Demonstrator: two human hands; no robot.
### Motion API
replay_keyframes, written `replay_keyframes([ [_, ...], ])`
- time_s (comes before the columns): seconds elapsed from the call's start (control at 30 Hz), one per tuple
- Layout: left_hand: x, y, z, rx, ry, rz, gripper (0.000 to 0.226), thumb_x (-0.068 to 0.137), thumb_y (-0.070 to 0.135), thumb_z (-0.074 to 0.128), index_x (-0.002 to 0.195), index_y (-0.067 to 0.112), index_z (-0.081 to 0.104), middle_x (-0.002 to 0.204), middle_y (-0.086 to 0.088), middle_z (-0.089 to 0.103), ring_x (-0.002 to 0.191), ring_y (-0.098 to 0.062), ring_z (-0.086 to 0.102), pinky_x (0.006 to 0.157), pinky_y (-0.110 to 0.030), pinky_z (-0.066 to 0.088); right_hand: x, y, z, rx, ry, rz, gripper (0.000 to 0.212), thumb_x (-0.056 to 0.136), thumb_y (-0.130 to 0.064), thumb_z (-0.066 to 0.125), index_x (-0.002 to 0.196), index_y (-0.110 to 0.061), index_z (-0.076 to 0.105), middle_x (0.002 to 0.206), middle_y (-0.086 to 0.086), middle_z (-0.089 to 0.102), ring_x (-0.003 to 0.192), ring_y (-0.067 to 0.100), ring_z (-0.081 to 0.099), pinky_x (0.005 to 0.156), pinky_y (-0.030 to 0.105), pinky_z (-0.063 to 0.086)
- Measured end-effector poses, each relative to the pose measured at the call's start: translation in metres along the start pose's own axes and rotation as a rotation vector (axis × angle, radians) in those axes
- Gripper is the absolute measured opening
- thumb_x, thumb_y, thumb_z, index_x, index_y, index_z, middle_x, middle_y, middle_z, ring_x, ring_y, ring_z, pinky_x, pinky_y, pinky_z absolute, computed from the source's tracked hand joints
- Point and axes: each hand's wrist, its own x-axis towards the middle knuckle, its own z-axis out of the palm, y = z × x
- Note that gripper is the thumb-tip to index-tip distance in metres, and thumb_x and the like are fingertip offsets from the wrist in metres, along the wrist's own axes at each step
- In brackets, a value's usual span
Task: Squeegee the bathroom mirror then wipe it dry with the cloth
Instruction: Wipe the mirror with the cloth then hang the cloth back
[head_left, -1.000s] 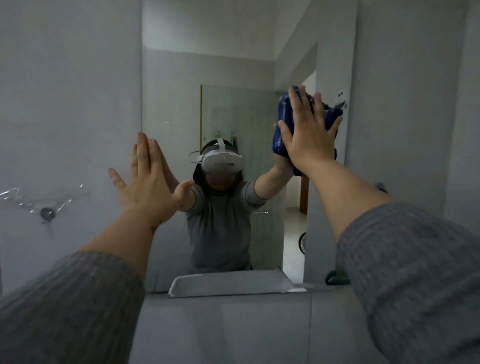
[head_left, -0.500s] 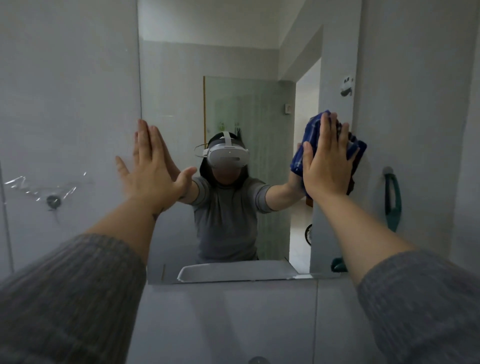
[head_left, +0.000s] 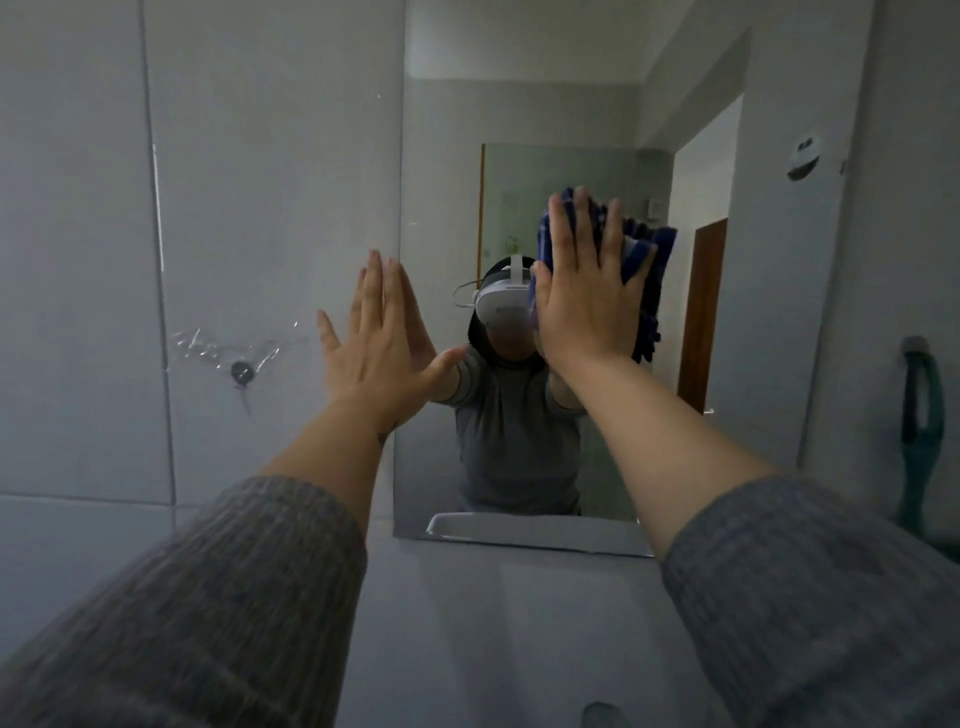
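Observation:
The bathroom mirror hangs on the tiled wall ahead, its glass reflecting a person in a grey top. My right hand lies flat with fingers spread, pressing a blue cloth against the glass near the mirror's middle. The cloth sticks out above and to the right of my fingers. My left hand is flat and empty, its palm at the mirror's left edge, fingers together and thumb out. A teal-handled squeegee hangs on the wall to the right of the mirror, apart from both hands.
A small metal hook with torn clear tape around it sits on the tiles left of the mirror. A white round fitting is on the wall at the upper right. Below the mirror lies the white basin.
My right hand has slid the cloth from the mirror's upper right corner down and leftward to its middle. My left hand has stayed at the left edge. The view has shifted left.

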Motion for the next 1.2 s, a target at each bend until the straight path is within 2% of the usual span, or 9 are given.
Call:
replay_keyframes([
  [0.3, -0.036, -0.021, 0.022, -0.027, -0.095, -0.015, 0.109, 0.081, 0.075, 0.037, 0.148, 0.013, -0.022, 0.157, 0.001, -0.027, 0.144, -0.013, -0.022, 0.116, -0.058, 0.004, 0.017, -0.08, 0.017, -0.042, -0.031, -0.237, 0.059, 0.103, -0.039, 0.026, 0.153, -0.026, -0.004, 0.163, -0.001, -0.002, 0.149, 0.031, -0.001, 0.114, 0.064, 0.005],
  [0.43, -0.036, -0.024, 0.025, 0.023, -0.092, -0.009, 0.106, 0.081, 0.077, 0.031, 0.149, 0.014, -0.021, 0.157, 0.002, -0.027, 0.144, -0.012, -0.023, 0.116, -0.059, 0.004, 0.002, -0.093, 0.025, -0.068, -0.06, -0.45, 0.057, 0.103, -0.039, 0.028, 0.153, -0.027, 0.004, 0.163, -0.003, 0.005, 0.149, 0.029, 0.003, 0.114, 0.062, 0.004],
  [0.53, -0.033, -0.024, 0.024, 0.045, -0.09, -0.004, 0.105, 0.08, 0.079, 0.026, 0.149, 0.015, -0.021, 0.157, 0.001, -0.027, 0.144, -0.012, -0.023, 0.115, -0.06, 0.003, -0.014, -0.085, 0.029, -0.057, -0.05, -0.503, 0.055, 0.103, -0.037, 0.03, 0.153, -0.026, 0.011, 0.163, -0.003, 0.01, 0.149, 0.027, 0.008, 0.115, 0.06, 0.005],
  [0.67, -0.034, -0.024, 0.021, 0.055, -0.111, -0.011, 0.108, 0.076, 0.08, 0.021, 0.149, 0.013, -0.021, 0.157, -0.001, -0.027, 0.145, -0.014, -0.021, 0.115, -0.061, 0.003, -0.041, -0.066, 0.032, -0.078, -0.092, -0.459, 0.057, 0.102, -0.04, 0.027, 0.153, -0.028, 0.004, 0.163, -0.004, 0.005, 0.15, 0.025, 0.003, 0.116, 0.058, 0.003],
  [0.77, -0.041, -0.015, 0.022, 0.061, -0.074, 0.021, 0.106, 0.081, 0.077, 0.03, 0.149, 0.012, -0.019, 0.159, -0.003, -0.023, 0.146, -0.016, -0.018, 0.115, -0.061, 0.001, -0.049, -0.044, 0.027, -0.09, -0.111, -0.407, 0.06, 0.101, -0.042, 0.028, 0.153, -0.028, 0.002, 0.163, -0.004, 0.002, 0.15, 0.024, 0.0, 0.116, 0.057, 0.001],
  [1.03, -0.063, 0.018, 0.03, 0.051, -0.077, 0.105, 0.098, 0.087, 0.07, 0.036, 0.15, 0.015, -0.015, 0.159, -0.004, -0.022, 0.147, -0.02, -0.015, 0.115, -0.059, 0.0, -0.059, 0.033, 0.014, -0.081, -0.114, -0.246, 0.06, 0.101, -0.042, 0.033, 0.153, -0.026, 0.009, 0.163, -0.001, 0.008, 0.15, 0.027, 0.005, 0.114, 0.061, 0.008],
  [1.2, -0.065, 0.02, 0.036, 0.023, -0.057, 0.126, 0.101, 0.086, 0.06, 0.052, 0.151, 0.01, -0.006, 0.16, -0.01, -0.017, 0.147, -0.026, -0.012, 0.118, -0.054, 0.009, -0.076, 0.081, 0.012, -0.04, -0.052, -0.077, 0.057, 0.1, -0.042, 0.033, 0.152, -0.025, 0.016, 0.162, 0.0, 0.016, 0.149, 0.027, 0.012, 0.114, 0.062, 0.016],
])
